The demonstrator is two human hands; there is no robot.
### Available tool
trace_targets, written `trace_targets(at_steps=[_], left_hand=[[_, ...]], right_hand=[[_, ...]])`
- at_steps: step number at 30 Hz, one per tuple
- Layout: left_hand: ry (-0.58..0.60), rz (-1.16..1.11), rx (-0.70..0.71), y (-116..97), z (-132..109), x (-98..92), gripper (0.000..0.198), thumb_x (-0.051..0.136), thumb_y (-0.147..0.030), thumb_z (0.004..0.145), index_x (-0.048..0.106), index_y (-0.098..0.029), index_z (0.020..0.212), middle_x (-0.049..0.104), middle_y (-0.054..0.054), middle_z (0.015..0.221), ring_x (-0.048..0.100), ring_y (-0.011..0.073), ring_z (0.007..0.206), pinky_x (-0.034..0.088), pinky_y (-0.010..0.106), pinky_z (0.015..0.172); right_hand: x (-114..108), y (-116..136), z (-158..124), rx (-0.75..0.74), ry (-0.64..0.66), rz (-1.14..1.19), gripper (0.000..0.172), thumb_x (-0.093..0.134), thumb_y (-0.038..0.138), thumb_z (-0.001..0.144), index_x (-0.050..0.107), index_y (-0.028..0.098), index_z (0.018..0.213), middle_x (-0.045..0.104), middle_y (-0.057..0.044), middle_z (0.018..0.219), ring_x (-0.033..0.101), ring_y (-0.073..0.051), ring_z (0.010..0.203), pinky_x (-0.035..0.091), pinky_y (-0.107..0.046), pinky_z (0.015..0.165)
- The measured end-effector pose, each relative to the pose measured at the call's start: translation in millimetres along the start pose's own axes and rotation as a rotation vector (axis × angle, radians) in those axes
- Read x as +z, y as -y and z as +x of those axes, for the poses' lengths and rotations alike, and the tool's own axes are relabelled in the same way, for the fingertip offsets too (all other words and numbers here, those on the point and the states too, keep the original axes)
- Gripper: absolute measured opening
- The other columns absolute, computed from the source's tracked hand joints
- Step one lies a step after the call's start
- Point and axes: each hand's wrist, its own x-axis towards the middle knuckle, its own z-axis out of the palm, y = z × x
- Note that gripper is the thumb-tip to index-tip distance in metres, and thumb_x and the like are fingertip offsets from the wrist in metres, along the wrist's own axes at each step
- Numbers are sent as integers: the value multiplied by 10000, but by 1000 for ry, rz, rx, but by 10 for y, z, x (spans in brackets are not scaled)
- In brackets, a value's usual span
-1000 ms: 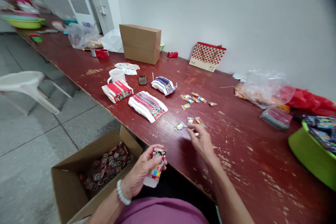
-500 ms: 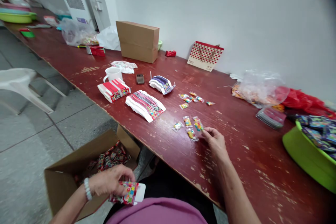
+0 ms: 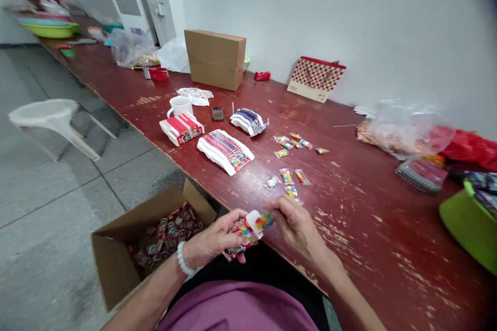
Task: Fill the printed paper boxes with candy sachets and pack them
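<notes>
My left hand [image 3: 217, 240], with a beaded bracelet on its wrist, is closed round a small printed candy box [image 3: 245, 234] above my lap. The box's white flap stands open toward the right. My right hand [image 3: 293, 220] pinches a small clear candy packet [image 3: 264, 221] of coloured sweets at the box's open end. Beyond it on the red table lie several similar packets, among them a red-and-green packet [image 3: 302, 177]. A fanned row of flat red cartons [image 3: 225, 151] rests near the table edge, beside a bundle of red-and-white cartons [image 3: 181, 128] and a purple stack [image 3: 249, 121].
A cardboard carton [image 3: 116, 248] holding many small filled boxes stands below the table edge at left. A white mug [image 3: 180, 106], a closed brown box [image 3: 215, 59] and a paper bag [image 3: 316, 78] are on the table. A green basin [image 3: 466, 227] sits at right.
My left hand has raised the candy box from over the carton toward the right. My right hand has brought a candy packet from the table to the box's open end.
</notes>
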Motion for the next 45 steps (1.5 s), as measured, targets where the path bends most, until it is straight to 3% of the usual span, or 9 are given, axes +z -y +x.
trace_targets(at_steps=[4, 11, 14, 21, 26, 30, 34, 38, 45], left_hand=[[26, -40, 15, 20, 37, 106, 363, 622, -194, 781, 545, -206, 1136, 630, 9, 948, 640, 107, 665, 483, 223, 621], [-179, -409, 103, 101, 108, 119, 328, 611, -331, 808, 558, -173, 1091, 688, 64, 902, 667, 161, 557, 489, 245, 506], [-238, -555, 84, 104, 136, 118, 441, 481, -518, 898, 591, -131, 1078, 693, 86, 807, 656, 188, 502, 496, 277, 462], [-467, -447, 165, 141, 141, 229, 330, 631, -450, 858, 631, -154, 1004, 639, 15, 767, 593, 124, 511, 508, 237, 438], [-434, -307, 212, 143, 144, 279, 363, 581, -485, 892, 611, -185, 1094, 610, 4, 801, 544, 96, 516, 462, 197, 414], [-437, -295, 205, 132, 139, 283, 417, 574, -499, 894, 576, -207, 1191, 631, 17, 855, 561, 99, 506, 472, 207, 427], [-401, -377, 111, 106, 120, 262, 511, 502, -565, 909, 523, -233, 1296, 654, 38, 864, 608, 137, 495, 470, 231, 421], [-366, -489, 34, 108, 137, 224, 504, 472, -549, 918, 555, -217, 1287, 644, 34, 838, 603, 139, 467, 463, 235, 401], [-410, -334, 89, 144, 156, 279, 556, 436, -579, 928, 611, -185, 1279, 697, 74, 918, 603, 128, 525, 469, 217, 441]], right_hand=[[223, 103, -53, -99, 45, -185, 175, 478, 157, 949, 649, 197, 944, 654, -54, 843, 610, -176, 742, 471, -281, 679], [180, 15, -77, 32, -257, -27, 139, 526, 210, 951, 614, 213, 1059, 660, -41, 947, 615, -177, 854, 478, -294, 769], [232, -11, -125, 108, -173, 99, 86, 598, 250, 926, 649, 221, 989, 644, -12, 867, 596, -148, 752, 477, -255, 686], [501, 40, -207, 19, -144, 146, 122, 614, 225, 915, 731, 225, 951, 633, -52, 919, 622, -168, 847, 494, -284, 760], [534, -26, -118, 253, -97, 464, 110, 719, 327, 830, 717, 217, 818, 615, -35, 888, 614, -159, 776, 497, -268, 674], [555, -78, -70, 443, -110, 675, 416, 820, 367, 715, 655, 238, 1075, 654, 8, 805, 598, -143, 678, 498, -262, 631], [489, -60, -75, 364, -14, 518, 182, 698, 374, 843, 686, 192, 846, 670, -14, 737, 602, -148, 642, 476, -270, 611], [388, -10, -65, 95, 51, 276, 102, 669, 298, 872, 712, 205, 872, 704, -40, 896, 645, -188, 874, 484, -316, 816], [442, -11, -3, 342, 76, 493, 201, 728, 379, 815, 693, 181, 817, 714, -47, 871, 640, -148, 682, 516, -251, 602]])
